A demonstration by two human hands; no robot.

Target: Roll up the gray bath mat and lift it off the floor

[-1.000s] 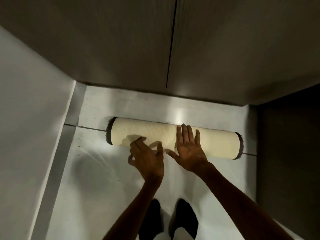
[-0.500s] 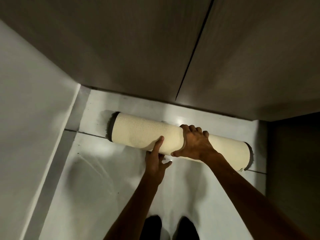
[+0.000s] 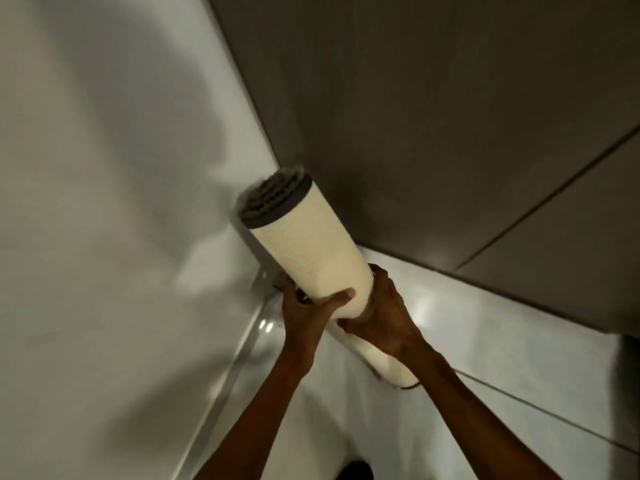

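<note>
Head view: we see the rolled gray bath mat with cream ribbed backing [image 3: 308, 258] held as a tight cylinder, its long axis running diagonally, the fuzzy gray end tilted up toward the pale wall [image 3: 104, 202] and the other end angled down toward the glossy white tiled floor [image 3: 467, 323]. Whether that lower end touches the floor we cannot tell. Our left hand [image 3: 304, 317] clasps the roll's middle from below, thumb across it; our right hand [image 3: 384, 313] wraps it just beside.
</note>
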